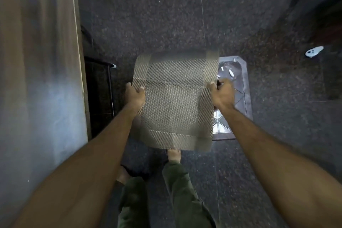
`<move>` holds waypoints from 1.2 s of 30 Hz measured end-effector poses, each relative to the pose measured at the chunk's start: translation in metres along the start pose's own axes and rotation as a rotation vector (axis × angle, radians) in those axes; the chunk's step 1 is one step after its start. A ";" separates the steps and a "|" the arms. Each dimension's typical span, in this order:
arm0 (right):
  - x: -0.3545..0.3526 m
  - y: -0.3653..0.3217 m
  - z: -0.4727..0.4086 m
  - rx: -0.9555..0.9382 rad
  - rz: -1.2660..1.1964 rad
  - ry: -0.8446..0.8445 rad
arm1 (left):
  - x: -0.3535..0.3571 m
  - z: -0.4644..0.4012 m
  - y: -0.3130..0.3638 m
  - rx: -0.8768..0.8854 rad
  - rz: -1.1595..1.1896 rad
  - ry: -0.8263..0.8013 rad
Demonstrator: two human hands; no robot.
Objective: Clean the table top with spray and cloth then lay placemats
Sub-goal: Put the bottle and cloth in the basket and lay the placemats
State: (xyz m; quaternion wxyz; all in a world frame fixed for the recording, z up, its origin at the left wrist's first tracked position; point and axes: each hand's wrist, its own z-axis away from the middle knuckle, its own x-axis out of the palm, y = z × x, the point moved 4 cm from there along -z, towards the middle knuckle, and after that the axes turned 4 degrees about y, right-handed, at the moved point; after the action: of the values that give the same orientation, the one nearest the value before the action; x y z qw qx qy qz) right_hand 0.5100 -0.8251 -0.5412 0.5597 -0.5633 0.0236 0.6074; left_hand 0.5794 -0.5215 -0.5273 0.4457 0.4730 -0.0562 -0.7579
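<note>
So the dark speckled stone floor (pixel 185 15) fills most of the view, w/ a pale wall or curtain (pixel 37 61) along the left side. Next in size is the grey-beige woven rectangular placemat (pixel 174 98), held spread out in the air between both hands, above the floor and partly over a small glass-topped table w/ a dark frame (pixel 240 87). The left hand (pixel 134 96) grips the mat's left edge, thumb on top; the right hand (pixel 221 92) grips the right edge, fingers curled round it. No spray bottle or cloth is visible, so I cannot tell if the cleaning is finished; judging by the mat in hand, the work is prob. at the laying step. This mat is not yet laid down, and no other mats are seen. Some small clear and white objects (pixel 230 72) lie on the table, too blurred to name. A small white thing (pixel 313 52) lies far right on the floor.
</note>
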 end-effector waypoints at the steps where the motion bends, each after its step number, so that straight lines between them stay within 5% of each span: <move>1: 0.002 0.001 -0.001 0.009 -0.033 -0.001 | 0.000 -0.001 -0.001 0.009 -0.008 0.006; 7: 0.002 0.008 -0.006 0.116 -0.171 -0.060 | -0.013 -0.001 0.001 0.065 0.017 0.096; 15: -0.005 0.004 -0.002 -0.076 -0.142 -0.116 | -0.020 0.010 -0.003 0.217 0.068 -0.059; 22: -0.039 -0.026 0.016 -0.113 -0.157 -0.129 | -0.050 0.025 0.017 0.148 0.220 -0.227; 28: -0.088 -0.083 0.041 -0.169 -0.288 -0.074 | -0.123 0.054 0.072 0.258 0.402 -0.280; 36: -0.129 -0.239 0.107 -0.403 -0.562 -0.033 | -0.288 0.105 0.135 0.589 0.579 -0.080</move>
State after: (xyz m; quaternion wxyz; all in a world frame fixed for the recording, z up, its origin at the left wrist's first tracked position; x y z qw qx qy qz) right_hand 0.5748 -0.7503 -0.2666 0.5829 -0.6370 -0.2619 0.4312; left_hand 0.6279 -0.4276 -0.2091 0.4836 0.5153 -0.4183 -0.5707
